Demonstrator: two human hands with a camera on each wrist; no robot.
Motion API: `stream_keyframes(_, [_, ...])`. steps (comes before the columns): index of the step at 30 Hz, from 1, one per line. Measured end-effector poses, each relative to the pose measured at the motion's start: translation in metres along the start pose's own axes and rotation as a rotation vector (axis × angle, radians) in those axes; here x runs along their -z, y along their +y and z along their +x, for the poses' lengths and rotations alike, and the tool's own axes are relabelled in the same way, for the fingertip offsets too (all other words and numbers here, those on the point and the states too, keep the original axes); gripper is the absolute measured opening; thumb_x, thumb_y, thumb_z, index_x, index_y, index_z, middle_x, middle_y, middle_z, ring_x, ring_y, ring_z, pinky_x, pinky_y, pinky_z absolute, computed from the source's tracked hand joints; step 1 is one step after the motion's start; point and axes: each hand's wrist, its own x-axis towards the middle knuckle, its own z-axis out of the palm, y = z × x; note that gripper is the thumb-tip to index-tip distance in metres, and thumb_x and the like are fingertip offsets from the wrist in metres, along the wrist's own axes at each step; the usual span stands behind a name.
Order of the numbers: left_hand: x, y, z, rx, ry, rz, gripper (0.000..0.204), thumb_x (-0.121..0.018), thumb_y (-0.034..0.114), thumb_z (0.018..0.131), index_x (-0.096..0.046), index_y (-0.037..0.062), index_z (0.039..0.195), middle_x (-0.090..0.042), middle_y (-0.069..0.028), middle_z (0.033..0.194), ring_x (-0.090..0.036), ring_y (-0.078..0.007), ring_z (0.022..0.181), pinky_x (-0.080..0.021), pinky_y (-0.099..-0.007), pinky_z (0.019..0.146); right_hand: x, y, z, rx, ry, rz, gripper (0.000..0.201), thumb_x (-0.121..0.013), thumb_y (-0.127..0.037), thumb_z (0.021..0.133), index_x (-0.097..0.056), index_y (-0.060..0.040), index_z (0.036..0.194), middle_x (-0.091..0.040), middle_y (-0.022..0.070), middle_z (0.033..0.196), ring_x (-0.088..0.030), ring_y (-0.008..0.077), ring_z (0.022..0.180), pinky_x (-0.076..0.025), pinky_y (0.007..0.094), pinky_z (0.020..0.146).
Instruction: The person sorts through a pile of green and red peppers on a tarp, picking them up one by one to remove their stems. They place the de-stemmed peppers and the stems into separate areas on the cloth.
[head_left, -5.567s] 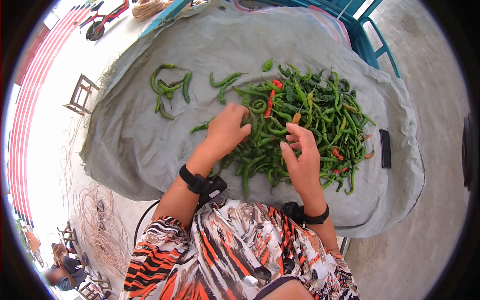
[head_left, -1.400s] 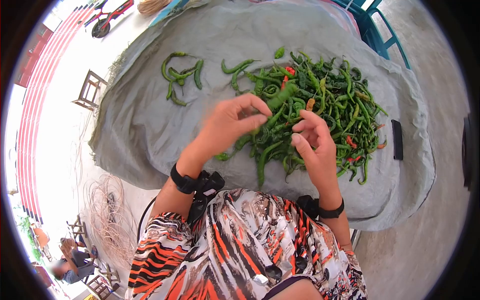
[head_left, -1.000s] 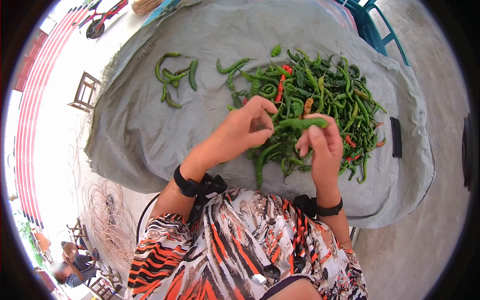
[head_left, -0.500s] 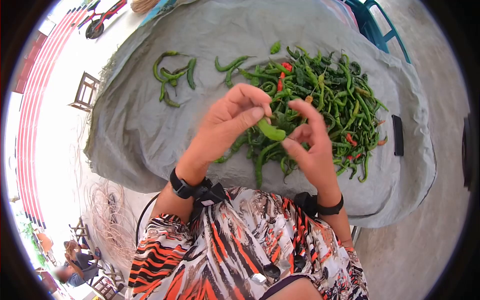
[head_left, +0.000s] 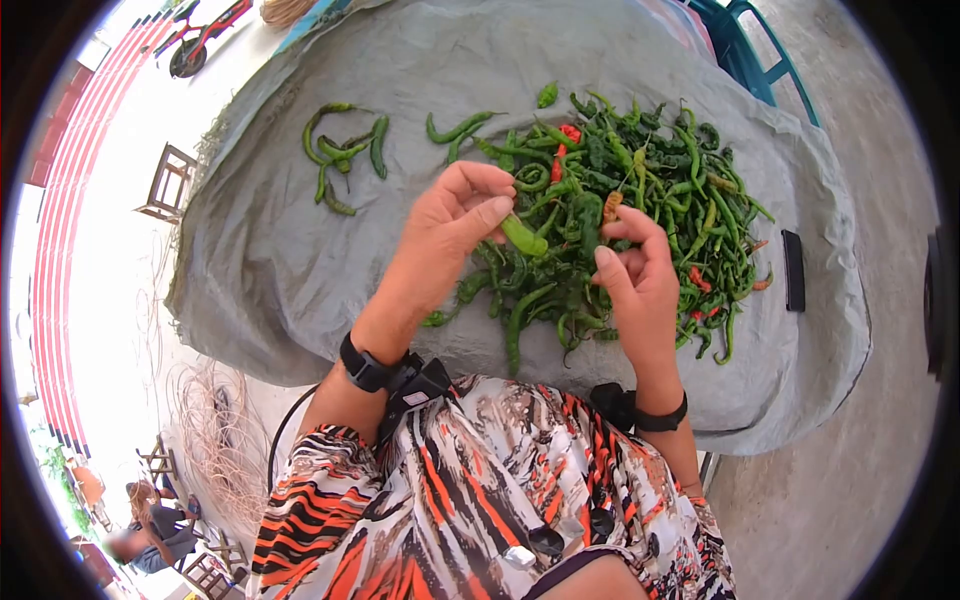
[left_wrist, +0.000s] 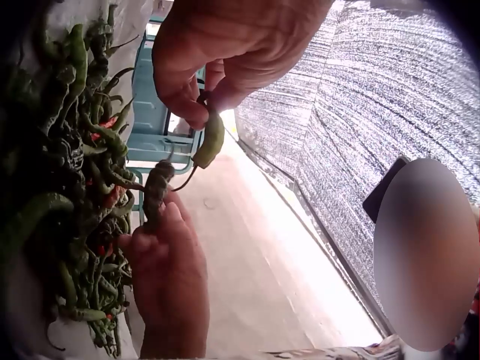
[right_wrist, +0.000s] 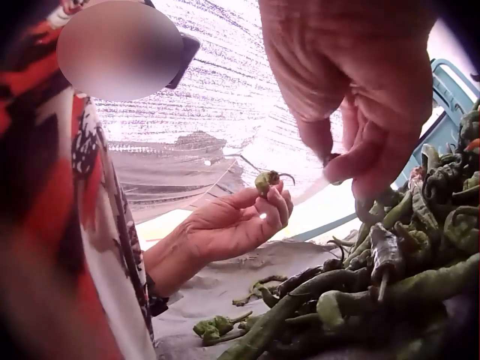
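Two hands are moving apart: half a second ago the right hand (head_left: 640, 285) was touching the tip of the light green pepper (head_left: 522, 236), and now a gap is showing between them. The left hand (head_left: 448, 222) is pinching that pepper above the gray cloth (head_left: 250, 240), close to the big heap (head_left: 690, 205). The right hand is bending its fingers and pinching a dark green pepper (left_wrist: 156, 193).

At least five green peppers (head_left: 343, 153) are lying in a little group on the left. Two more (head_left: 460, 128) are lying between that group and the heap, and one small pepper (head_left: 547, 95) is sitting alone at the top. The heap is holding too many to count, with at least three red ones (head_left: 558, 168) showing.

Only the head view is showing one thin black phone (head_left: 793, 272), one red bike (head_left: 208, 32) and one small stool (head_left: 168, 182). The left wrist view is showing a thin stem (left_wrist: 185, 180) hanging from the light pepper. The right wrist view is showing that stem curling sideways.
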Motion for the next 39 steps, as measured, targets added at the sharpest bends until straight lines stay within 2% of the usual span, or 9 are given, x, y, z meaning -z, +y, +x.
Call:
stream_keyframes(4, [-0.002,0.001,-0.001,-0.006,-0.022,0.055,0.017,-0.062,0.009,0.094,-0.056,0.0051,0.11,-0.061,-0.0008,0.099,-0.058,-0.0084,0.086,-0.046,-0.0225,0.074,0.005,-0.01,-0.002,0.034,-0.249,-0.072,0.031,-0.067,-0.011,0.089,-0.061,-0.0035,0.118,-0.062,0.0028,0.092,-0.052,0.0068,0.067,-0.043,0.022,0.063])
stream_keyframes(8, [-0.006,0.002,-0.001,0.022,-0.041,0.1,0.017,-0.062,0.009,0.094,-0.056,0.0043,0.109,-0.061,-0.0015,0.097,-0.059,-0.0097,0.086,-0.046,-0.0232,0.075,-0.001,-0.007,-0.005,0.01,-0.423,-0.203,0.014,-0.061,-0.011,0.093,-0.064,-0.0008,0.102,-0.062,0.0024,0.081,-0.054,0.0073,0.063,-0.045,0.0237,0.057])
stream_keyframes(11, [-0.001,0.003,-0.002,0.02,-0.046,0.151,0.016,-0.061,0.008,0.094,-0.056,0.0039,0.109,-0.061,-0.0019,0.096,-0.06,-0.0107,0.086,-0.047,-0.0233,0.076,0.002,-0.011,-0.007,-0.13,-0.458,-0.073,0.014,-0.057,-0.012,0.096,-0.064,-0.0004,0.101,-0.061,0.0011,0.077,-0.055,0.0061,0.066,-0.045,0.0212,0.058])
stream_keyframes(23, [0.004,0.018,-0.009,0.085,-0.074,0.201,0.02,-0.063,0.008,0.093,-0.056,0.0034,0.112,-0.061,-0.0024,0.095,-0.063,-0.0123,0.088,-0.049,-0.0242,0.076,-0.011,-0.005,-0.005,-0.056,-0.555,-0.112,0.015,-0.062,-0.01,0.093,-0.064,-0.0012,0.104,-0.062,0.0027,0.077,-0.057,0.0064,0.066,-0.046,0.0239,0.057])
stream_keyframes(27, [0.002,0.012,-0.01,0.077,-0.043,0.204,0.017,-0.062,0.011,0.095,-0.058,0.0044,0.11,-0.06,0.0,0.092,-0.062,-0.0115,0.086,-0.048,-0.0243,0.074,-0.009,-0.005,-0.004,-0.113,-0.558,-0.104,0.015,-0.061,-0.01,0.093,-0.064,-0.0018,0.105,-0.062,0.0029,0.077,-0.057,0.0062,0.064,-0.046,0.0238,0.056])
stream_keyframes(30, [0.011,0.022,-0.01,0.103,-0.014,0.58,0.018,-0.065,0.014,0.092,-0.06,0.0051,0.107,-0.059,0.0007,0.09,-0.061,-0.0097,0.085,-0.047,-0.024,0.072,-0.007,-0.006,-0.003,-0.107,-0.448,-0.104,0.016,-0.06,-0.009,0.093,-0.063,-0.0016,0.107,-0.062,0.0026,0.078,-0.057,0.0064,0.063,-0.046,0.0231,0.056])
stream_keyframes(33, [0.028,0.031,-0.016,0.033,-0.018,1.116,0.025,-0.072,0.018,0.084,-0.061,0.0039,0.102,-0.061,-0.004,0.089,-0.062,-0.0155,0.081,-0.048,-0.029,0.069,-0.007,-0.006,-0.001,-0.106,-0.243,-0.026,0.023,-0.058,-0.011,0.094,-0.06,-0.0024,0.116,-0.062,0.0022,0.08,-0.056,0.0062,0.064,-0.046,0.0214,0.056])
stream_keyframes(36, [0.037,0.034,-0.03,0.119,-0.081,1.552,0.032,-0.075,0.019,0.075,-0.06,0.0041,0.098,-0.062,-0.0109,0.086,-0.062,-0.0266,0.081,-0.048,-0.0381,0.068,-0.002,0.002,0.002,-0.099,-0.197,0.05,0.026,-0.058,-0.01,0.094,-0.059,-0.0031,0.119,-0.063,0.0028,0.084,-0.056,0.0057,0.066,-0.046,0.0215,0.057])
stream_keyframes(39, [0.045,0.016,-0.036,0.155,-0.164,1.695,0.032,-0.076,0.019,0.072,-0.058,0.0052,0.094,-0.062,-0.0149,0.086,-0.06,-0.0367,0.083,-0.047,-0.0447,0.07,0.0,0.002,-0.001,-0.123,-0.311,-0.01,0.025,-0.059,-0.009,0.094,-0.06,-0.0032,0.118,-0.063,0.0024,0.086,-0.056,0.0054,0.069,-0.047,0.0212,0.059])
